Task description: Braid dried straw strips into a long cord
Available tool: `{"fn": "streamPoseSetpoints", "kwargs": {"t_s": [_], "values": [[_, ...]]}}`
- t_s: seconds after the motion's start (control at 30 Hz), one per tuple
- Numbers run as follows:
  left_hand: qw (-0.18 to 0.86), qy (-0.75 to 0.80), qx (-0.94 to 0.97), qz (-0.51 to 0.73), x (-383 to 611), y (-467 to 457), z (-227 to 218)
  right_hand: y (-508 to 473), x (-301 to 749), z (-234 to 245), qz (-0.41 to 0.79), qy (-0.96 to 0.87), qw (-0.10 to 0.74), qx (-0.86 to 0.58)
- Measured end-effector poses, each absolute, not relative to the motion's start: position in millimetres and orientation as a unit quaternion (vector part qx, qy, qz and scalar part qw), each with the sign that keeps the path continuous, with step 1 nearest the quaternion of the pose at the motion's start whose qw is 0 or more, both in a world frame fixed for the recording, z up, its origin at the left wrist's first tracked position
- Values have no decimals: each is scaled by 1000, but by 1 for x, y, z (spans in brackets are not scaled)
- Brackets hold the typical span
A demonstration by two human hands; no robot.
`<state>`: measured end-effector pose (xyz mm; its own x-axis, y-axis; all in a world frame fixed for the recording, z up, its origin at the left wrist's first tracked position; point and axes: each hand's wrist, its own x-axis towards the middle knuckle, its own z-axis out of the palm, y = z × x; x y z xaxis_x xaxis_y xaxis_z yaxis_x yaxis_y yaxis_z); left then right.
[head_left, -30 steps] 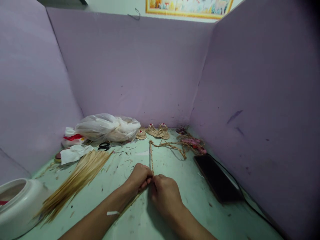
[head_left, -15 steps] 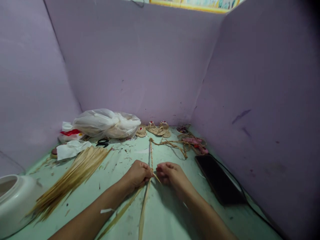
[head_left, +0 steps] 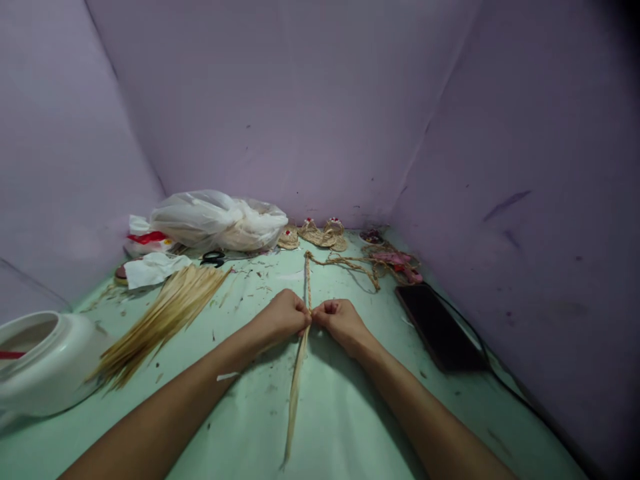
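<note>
A thin braid of straw-coloured fibre (head_left: 308, 280) runs straight from a knotted far end down to my two hands. My left hand (head_left: 287, 315) pinches the braid's near end from the left. Meeting it from the right, my right hand (head_left: 339, 321) has thumb and fingertips pressed together on the strands at the same spot. One loose strand (head_left: 296, 393) trails from between the hands toward me over the pale green surface. The fingertips hide the exact crossing of the strands.
At left lie a bundle of dry fibre strips (head_left: 165, 320), a white pot (head_left: 55, 363) and black-handled scissors (head_left: 213, 258). A tied plastic bag (head_left: 220, 220) and small woven slippers (head_left: 323, 235) sit by the wall. Braided cord (head_left: 353, 264) and a black phone-like slab (head_left: 443, 328) are at right.
My right hand, earlier apart from the braid, has come in to pinch the strands beside my left. Fewer loose strands show below the hands. The view has tilted down.
</note>
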<state>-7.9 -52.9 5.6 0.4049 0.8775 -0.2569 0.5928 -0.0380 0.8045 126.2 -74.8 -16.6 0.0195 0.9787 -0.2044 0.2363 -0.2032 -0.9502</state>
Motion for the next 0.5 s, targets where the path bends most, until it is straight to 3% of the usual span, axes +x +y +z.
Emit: {"fn": "streamPoseSetpoints", "kwargs": {"t_s": [0.3,0.5], "values": [[373,576,724,72,-11,-60,31,-78,123,-15,512,-491,403,-578],[185,586,787,51,18,-102,30,-82,121,-14,532,-438,458,-561]]}}
